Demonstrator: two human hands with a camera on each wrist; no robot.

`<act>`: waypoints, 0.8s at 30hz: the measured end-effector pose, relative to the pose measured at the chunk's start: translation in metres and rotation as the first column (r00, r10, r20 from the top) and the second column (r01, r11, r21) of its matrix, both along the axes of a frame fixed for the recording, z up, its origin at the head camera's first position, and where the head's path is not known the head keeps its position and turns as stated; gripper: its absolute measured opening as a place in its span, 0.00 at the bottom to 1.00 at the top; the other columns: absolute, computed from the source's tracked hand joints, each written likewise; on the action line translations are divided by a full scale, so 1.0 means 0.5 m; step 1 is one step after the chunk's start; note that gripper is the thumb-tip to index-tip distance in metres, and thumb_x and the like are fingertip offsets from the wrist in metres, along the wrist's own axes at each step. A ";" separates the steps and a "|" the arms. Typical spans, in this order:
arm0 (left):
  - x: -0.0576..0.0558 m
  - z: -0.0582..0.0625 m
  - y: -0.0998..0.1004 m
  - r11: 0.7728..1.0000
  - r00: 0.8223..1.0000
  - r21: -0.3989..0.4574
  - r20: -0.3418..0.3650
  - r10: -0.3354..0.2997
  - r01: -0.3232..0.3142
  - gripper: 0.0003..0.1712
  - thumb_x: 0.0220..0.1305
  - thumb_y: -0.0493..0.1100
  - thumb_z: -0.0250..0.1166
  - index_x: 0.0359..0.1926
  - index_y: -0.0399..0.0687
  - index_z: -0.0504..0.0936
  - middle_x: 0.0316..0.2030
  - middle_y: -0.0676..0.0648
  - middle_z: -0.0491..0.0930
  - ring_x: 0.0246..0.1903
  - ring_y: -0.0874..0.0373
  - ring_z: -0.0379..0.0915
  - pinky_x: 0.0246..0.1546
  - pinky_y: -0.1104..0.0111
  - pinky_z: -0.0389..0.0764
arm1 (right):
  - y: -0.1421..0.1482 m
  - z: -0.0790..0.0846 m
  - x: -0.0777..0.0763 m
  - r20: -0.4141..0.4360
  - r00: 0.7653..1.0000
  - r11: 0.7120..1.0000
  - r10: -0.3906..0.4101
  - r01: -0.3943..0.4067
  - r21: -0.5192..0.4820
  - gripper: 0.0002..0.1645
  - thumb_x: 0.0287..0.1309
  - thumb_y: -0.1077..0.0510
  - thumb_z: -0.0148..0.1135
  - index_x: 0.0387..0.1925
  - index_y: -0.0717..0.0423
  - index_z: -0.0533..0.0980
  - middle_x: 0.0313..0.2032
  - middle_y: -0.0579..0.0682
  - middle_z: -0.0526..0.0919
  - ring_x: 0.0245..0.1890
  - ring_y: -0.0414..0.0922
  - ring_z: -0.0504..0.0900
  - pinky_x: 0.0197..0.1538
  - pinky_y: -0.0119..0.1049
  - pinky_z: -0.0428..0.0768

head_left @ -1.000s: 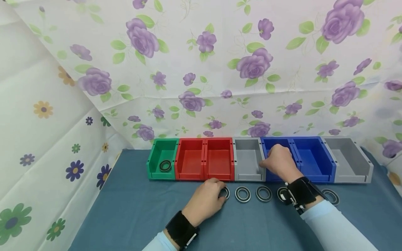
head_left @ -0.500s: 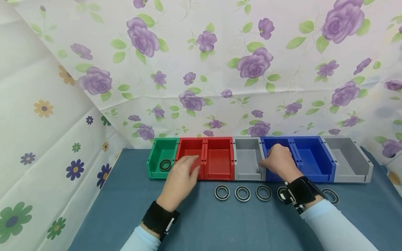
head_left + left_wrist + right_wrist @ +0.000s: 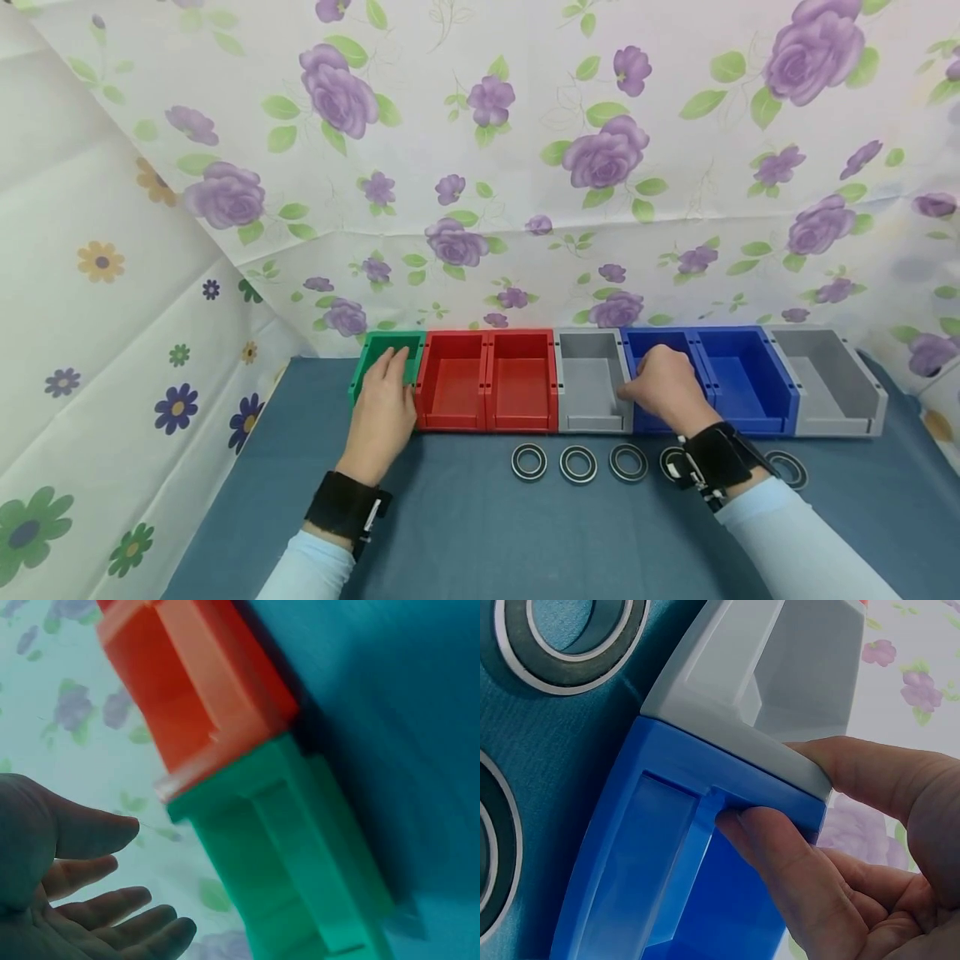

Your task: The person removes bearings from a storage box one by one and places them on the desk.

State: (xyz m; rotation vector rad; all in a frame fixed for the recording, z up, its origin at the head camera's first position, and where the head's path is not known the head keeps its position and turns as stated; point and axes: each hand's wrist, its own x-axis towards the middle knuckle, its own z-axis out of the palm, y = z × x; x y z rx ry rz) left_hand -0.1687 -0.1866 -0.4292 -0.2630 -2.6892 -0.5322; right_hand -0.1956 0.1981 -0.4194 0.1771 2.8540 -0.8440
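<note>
My left hand (image 3: pixel 381 417) hovers over the green storage bin (image 3: pixel 360 387) at the left end of the row, fingers extended. In the left wrist view nothing lies between its thumb and fingers, and the green bin (image 3: pixel 289 862) is beside them. The bearing inside that bin is hidden from the head view by this hand. With thumb and forefinger, my right hand (image 3: pixel 666 385) pinches the adjoining walls of the middle grey bin (image 3: pixel 727 724) and the blue bin (image 3: pixel 637 847). Its thumb is on the grey side, its forefinger inside the blue one.
Two red bins (image 3: pixel 454 392) stand between the green and grey ones. Another blue bin (image 3: pixel 742 383) and a grey bin (image 3: pixel 832 387) end the row. In front lie several ring bearings (image 3: pixel 529 477), one (image 3: pixel 670 478) partly behind the right wrist. A flowered cloth (image 3: pixel 525 183) hangs behind.
My left hand has left the leftmost bearing on the cloth, crossed in front of the red bins and reached the green bin. That bearing stayed put. My right hand has not moved.
</note>
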 end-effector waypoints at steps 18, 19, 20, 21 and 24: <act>-0.040 -0.057 -0.067 1.000 0.970 0.025 0.245 -0.002 -0.004 0.37 0.58 0.34 0.60 0.68 0.38 0.57 0.64 0.33 0.57 0.61 0.39 0.56 0.52 0.50 0.68 | 0.000 -0.002 -0.002 -0.003 1.000 1.000 -0.005 0.005 0.011 0.26 0.43 0.50 0.71 0.09 0.52 0.63 0.11 0.43 0.56 0.11 0.42 0.62 0.16 0.34 0.60; -0.043 -0.058 -0.067 1.000 0.967 0.024 0.254 -0.002 -0.005 0.37 0.58 0.34 0.60 0.68 0.39 0.57 0.64 0.33 0.58 0.61 0.40 0.56 0.51 0.51 0.68 | 0.001 -0.002 -0.002 -0.005 1.000 1.000 -0.005 0.005 0.011 0.26 0.43 0.50 0.71 0.09 0.52 0.63 0.11 0.43 0.55 0.11 0.42 0.62 0.16 0.34 0.60; -0.045 -0.060 -0.068 1.000 0.964 0.025 0.265 -0.002 -0.004 0.37 0.58 0.35 0.60 0.68 0.40 0.57 0.64 0.34 0.58 0.61 0.40 0.56 0.51 0.51 0.68 | 0.001 -0.002 -0.003 -0.005 1.000 1.000 -0.005 0.005 0.011 0.26 0.43 0.50 0.71 0.09 0.52 0.63 0.11 0.43 0.55 0.11 0.42 0.62 0.16 0.34 0.60; -0.047 -0.061 -0.069 1.000 0.961 0.023 0.277 -0.001 -0.006 0.37 0.58 0.35 0.60 0.68 0.41 0.57 0.64 0.34 0.58 0.61 0.40 0.56 0.51 0.51 0.68 | 0.001 -0.002 -0.003 -0.007 1.000 1.000 -0.004 0.004 0.011 0.26 0.43 0.50 0.71 0.09 0.52 0.63 0.11 0.43 0.55 0.11 0.42 0.62 0.16 0.34 0.60; -0.055 -0.063 -0.069 1.000 0.951 0.026 0.309 -0.005 -0.003 0.37 0.58 0.35 0.60 0.68 0.42 0.59 0.63 0.35 0.58 0.62 0.41 0.56 0.51 0.51 0.68 | 0.001 -0.004 -0.003 -0.008 1.000 1.000 -0.003 0.003 0.014 0.26 0.43 0.50 0.71 0.08 0.52 0.63 0.11 0.43 0.55 0.11 0.42 0.62 0.16 0.33 0.60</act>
